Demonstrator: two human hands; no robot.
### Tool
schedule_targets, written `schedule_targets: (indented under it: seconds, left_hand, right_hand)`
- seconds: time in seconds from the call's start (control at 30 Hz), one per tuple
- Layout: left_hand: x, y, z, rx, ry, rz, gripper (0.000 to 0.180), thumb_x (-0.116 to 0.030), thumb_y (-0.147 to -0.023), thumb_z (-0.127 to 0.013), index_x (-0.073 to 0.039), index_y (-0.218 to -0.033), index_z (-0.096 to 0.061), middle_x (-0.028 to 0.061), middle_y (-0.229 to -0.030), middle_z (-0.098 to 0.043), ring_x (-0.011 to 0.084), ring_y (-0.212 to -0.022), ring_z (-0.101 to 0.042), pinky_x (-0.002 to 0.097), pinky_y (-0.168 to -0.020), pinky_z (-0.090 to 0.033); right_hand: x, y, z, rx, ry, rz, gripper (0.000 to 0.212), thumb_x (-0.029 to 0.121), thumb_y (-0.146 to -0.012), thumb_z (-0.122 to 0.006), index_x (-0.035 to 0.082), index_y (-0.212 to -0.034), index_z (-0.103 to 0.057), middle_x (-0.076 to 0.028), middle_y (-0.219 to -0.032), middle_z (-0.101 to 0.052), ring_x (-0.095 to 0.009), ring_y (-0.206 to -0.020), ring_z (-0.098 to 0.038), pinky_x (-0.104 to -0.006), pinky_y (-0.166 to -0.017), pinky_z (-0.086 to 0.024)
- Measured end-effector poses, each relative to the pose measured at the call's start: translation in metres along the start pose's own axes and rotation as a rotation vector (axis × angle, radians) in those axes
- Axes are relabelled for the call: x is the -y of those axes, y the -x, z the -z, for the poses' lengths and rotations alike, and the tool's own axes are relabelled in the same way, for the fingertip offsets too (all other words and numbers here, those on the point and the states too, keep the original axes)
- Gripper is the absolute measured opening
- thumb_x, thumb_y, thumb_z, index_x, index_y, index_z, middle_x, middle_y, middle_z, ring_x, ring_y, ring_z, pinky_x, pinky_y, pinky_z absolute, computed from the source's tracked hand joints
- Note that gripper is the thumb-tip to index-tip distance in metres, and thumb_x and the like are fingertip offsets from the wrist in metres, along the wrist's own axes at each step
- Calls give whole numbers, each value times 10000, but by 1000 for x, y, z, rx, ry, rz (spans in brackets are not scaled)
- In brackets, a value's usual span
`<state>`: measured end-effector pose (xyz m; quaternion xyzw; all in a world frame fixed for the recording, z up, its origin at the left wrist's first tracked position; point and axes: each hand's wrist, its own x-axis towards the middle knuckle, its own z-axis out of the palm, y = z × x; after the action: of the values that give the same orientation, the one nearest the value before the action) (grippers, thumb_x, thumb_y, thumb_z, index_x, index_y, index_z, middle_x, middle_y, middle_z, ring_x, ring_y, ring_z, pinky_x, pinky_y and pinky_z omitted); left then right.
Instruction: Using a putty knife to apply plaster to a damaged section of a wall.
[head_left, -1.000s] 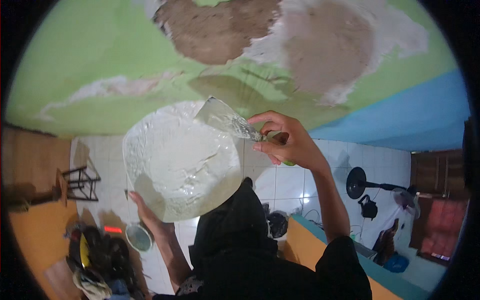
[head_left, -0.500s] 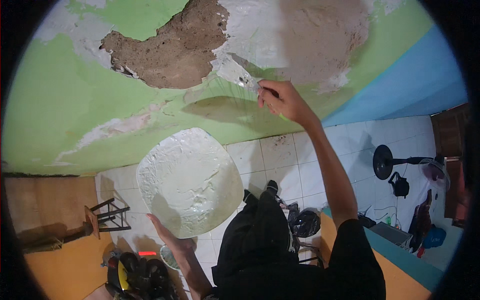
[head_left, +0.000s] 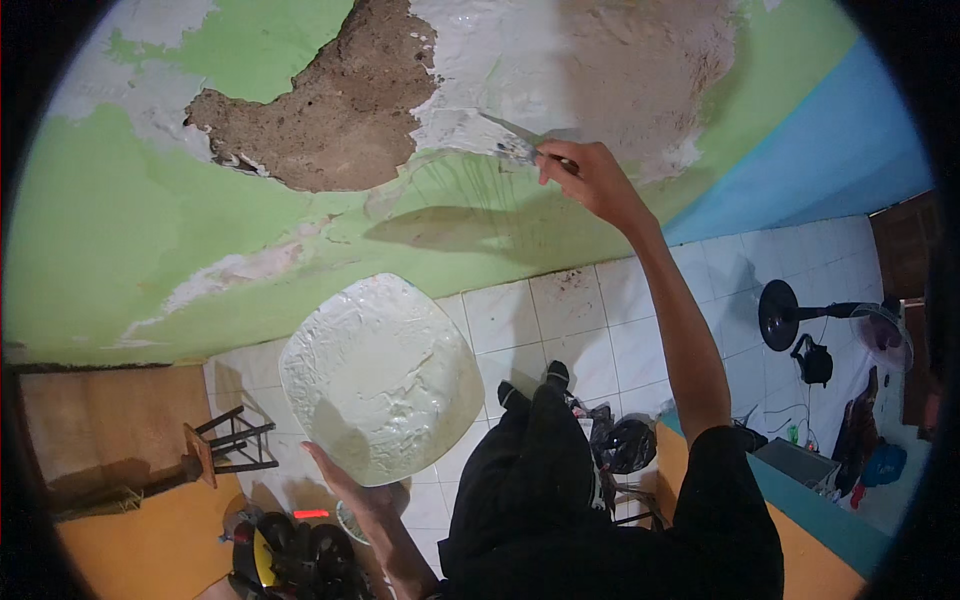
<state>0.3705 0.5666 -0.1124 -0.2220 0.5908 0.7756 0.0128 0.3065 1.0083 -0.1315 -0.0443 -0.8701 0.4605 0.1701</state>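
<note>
My left hand (head_left: pixel 352 492) holds up a wide, pale, square plate with rounded corners (head_left: pixel 470 400) at its near edge; most of the fingers are hidden beneath it. White putty (head_left: pixel 370 365) is smeared over the plate. In my right hand (head_left: pixel 590 178) is a putty knife (head_left: pixel 512 148), its putty-coated blade lying against the wall. The blade sits on a fresh white putty patch (head_left: pixel 480 60), just right of a rough brown area of exposed plaster (head_left: pixel 330 125). Around these the green wall paint (head_left: pixel 240 55) is peeled in places.
A dark stool (head_left: pixel 230 440) lies at left near an orange surface. Black items (head_left: pixel 300 555) lie lower left. At right are a fan (head_left: pixel 780 315), a black kettle (head_left: pixel 815 360), a black plastic bag (head_left: pixel 628 445) and a teal-topped counter (head_left: pixel 830 515). White tiles (head_left: pixel 575 305) cover the floor.
My right hand and the putty knife have moved right and slightly up along the wall. The plate sits slightly lower in view, still in my left hand.
</note>
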Motion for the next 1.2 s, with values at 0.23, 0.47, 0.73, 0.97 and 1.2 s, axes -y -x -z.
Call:
schedule_targets:
  seconds: [0.23,0.47,0.73,0.97,1.2]
  left_hand:
    - [-12,-3,14,-17,10,0,776,-632,-961,-407,-36,-1456,-367,147,-1407,-447,311,-1275,-460,471,-1056,-380]
    - [-9,-6,13,36,10,-27,741,-586,-967,-449,-48,-1465,-345,132,-1430,-434,303,-1294,-452,465,-1056,-402]
    - [3,-16,9,75,69,-11,671,-551,-985,-442,-52,-1433,-403,118,-1383,-487,285,-1256,-489,452,-1033,-426]
    - [11,-24,11,63,-12,-57,727,-583,-983,-411,-30,-1454,-371,130,-1422,-440,293,-1289,-443,449,-1067,-370]
    - [6,-21,10,118,-79,-72,708,-570,-999,-377,-30,-1457,-368,124,-1426,-441,282,-1288,-447,439,-1067,-372]
  right_hand:
    - [13,12,-23,-104,-187,21,159,110,-936,-588,-29,-976,-654,-39,-719,-655,-63,-554,-476,-251,-516,-396]
    - [17,-26,-42,-125,-183,27,179,126,-908,-641,-36,-972,-687,-89,-675,-675,-88,-551,-512,-265,-542,-432]
    - [-22,-24,-54,-305,-175,-61,242,209,-861,-729,-33,-856,-712,-133,-638,-652,-139,-521,-540,-285,-544,-441]
    - [-41,-8,-56,-357,-264,-127,274,228,-859,-737,-40,-808,-707,-104,-637,-667,-120,-514,-571,-277,-525,-454]
    - [-42,21,-53,-328,-337,-190,266,203,-882,-709,-48,-799,-686,-78,-630,-658,-95,-506,-565,-261,-499,-445]
